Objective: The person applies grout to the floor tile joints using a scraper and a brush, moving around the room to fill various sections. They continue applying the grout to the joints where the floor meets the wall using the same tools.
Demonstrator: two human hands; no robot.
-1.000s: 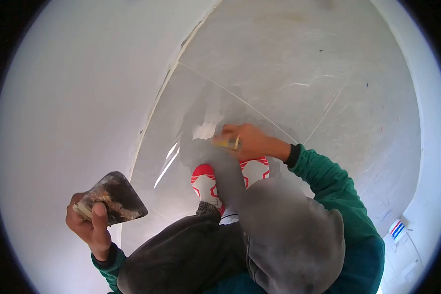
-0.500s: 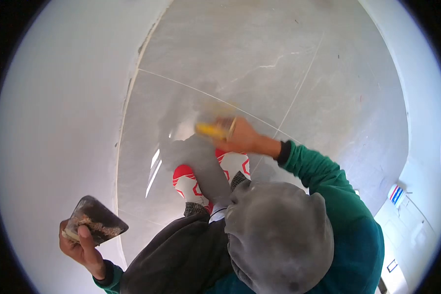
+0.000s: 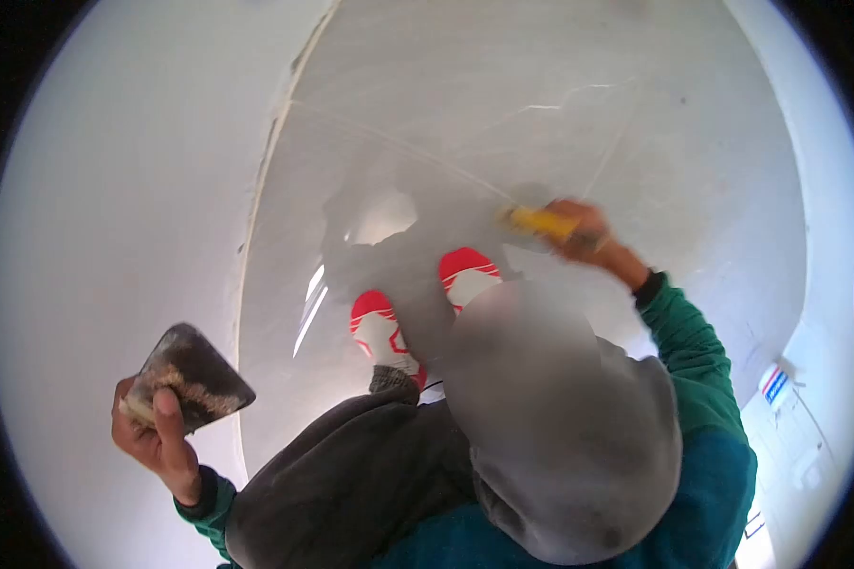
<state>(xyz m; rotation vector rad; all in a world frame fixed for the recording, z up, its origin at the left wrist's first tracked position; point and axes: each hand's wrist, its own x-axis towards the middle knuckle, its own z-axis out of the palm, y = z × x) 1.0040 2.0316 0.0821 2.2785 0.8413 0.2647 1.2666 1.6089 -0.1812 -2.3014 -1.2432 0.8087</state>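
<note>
In the head view, my left hand (image 3: pixel 161 431) is at the lower left by the wall. It grips a dark, flat, squarish plate (image 3: pixel 199 379) with rounded corners and beige residue on its surface. The thumb presses on top of the plate; the fingers are partly hidden underneath. Over the grey tiled floor (image 3: pixel 427 85), my right hand (image 3: pixel 584 232) is closed around a yellow tool (image 3: pixel 541 223), pointing left. Motion blurs the tool, so its exact kind cannot be made out. Its tip is near a pale joint line between tiles.
A white wall (image 3: pixel 142 190) rises at the left, with a rough edge along the floor. Red-and-white socked feet (image 3: pixel 380 332) stand on the floor near bright reflections. A white container with a blue and red label (image 3: pixel 774 385) is at the right.
My right hand has swept right and slightly up with the yellow tool. My left hand still holds the plate in nearly the same place. The head view has shifted slightly.
</note>
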